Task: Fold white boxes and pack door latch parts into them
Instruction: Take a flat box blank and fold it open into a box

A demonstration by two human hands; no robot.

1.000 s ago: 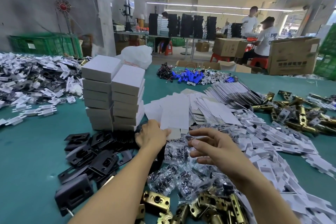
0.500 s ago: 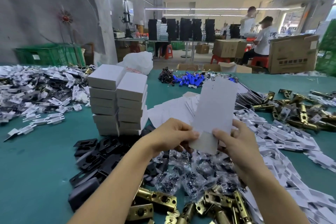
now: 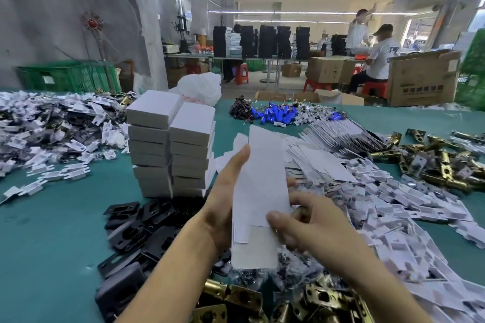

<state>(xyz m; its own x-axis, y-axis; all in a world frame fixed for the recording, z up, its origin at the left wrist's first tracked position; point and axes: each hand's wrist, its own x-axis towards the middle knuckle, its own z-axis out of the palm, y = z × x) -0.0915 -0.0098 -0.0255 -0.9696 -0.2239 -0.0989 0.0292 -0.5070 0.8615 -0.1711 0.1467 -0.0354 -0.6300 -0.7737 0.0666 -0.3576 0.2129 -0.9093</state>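
A flat unfolded white box blank (image 3: 262,186) stands upright in front of me, above the table. My left hand (image 3: 225,191) lies along its left edge and behind it with fingers stretched up. My right hand (image 3: 296,223) pinches its lower right part, thumb on the front. Two stacks of folded white boxes (image 3: 170,144) stand to the left. More flat blanks (image 3: 322,157) lie fanned behind. Brass latch bodies (image 3: 236,301) lie at the near edge, small bags of screws (image 3: 296,267) under my hands, black plates (image 3: 136,228) to the left.
White card inserts (image 3: 409,212) cover the right side, and another heap (image 3: 52,126) lies at far left. More brass latches (image 3: 441,162) sit far right. Blue cylinders (image 3: 275,114) and a white bag (image 3: 202,89) lie at the back of the green table (image 3: 52,217). People work beyond.
My left hand picked a flat blank off the pile and both hands raised it. It now stands closer to me, the left fingers stretched along its edge.
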